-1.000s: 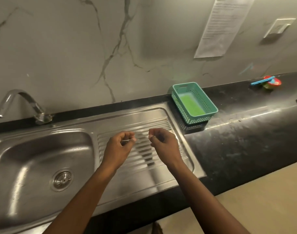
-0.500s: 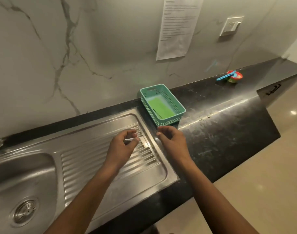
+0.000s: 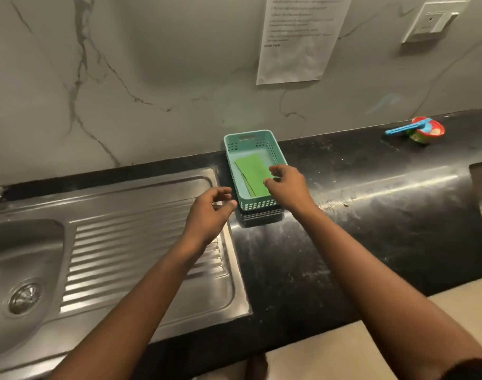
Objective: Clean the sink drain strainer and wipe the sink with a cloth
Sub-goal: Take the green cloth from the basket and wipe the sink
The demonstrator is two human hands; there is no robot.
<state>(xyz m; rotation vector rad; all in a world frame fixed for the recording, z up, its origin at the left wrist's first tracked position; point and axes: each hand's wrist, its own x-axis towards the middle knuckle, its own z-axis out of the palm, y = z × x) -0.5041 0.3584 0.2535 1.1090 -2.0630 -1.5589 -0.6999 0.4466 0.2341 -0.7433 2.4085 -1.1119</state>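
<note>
Now our right hand (image 3: 286, 187) hovers open-fingered over the green folded cloth (image 3: 253, 175) inside the teal perforated plastic basket (image 3: 278, 152); our left hand (image 3: 209, 215), loosely curled and empty, is just beside the basket.

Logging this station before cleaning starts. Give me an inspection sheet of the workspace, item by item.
Surface: black countertop, dusty and streaked; steel drainboard beside it.
Job's things: green cloth lying in the teal basket; drain strainer seated in the sink.
Clutter: small red bowl with a blue utensil on it, far right on the counter.
Grippers: right hand over the basket, fingers open near the cloth; left hand loosely curled over the drainboard, empty.
Cables: nothing seen.
Surroundings: marble wall, paper notice, wall switch, floor at lower right.
</note>
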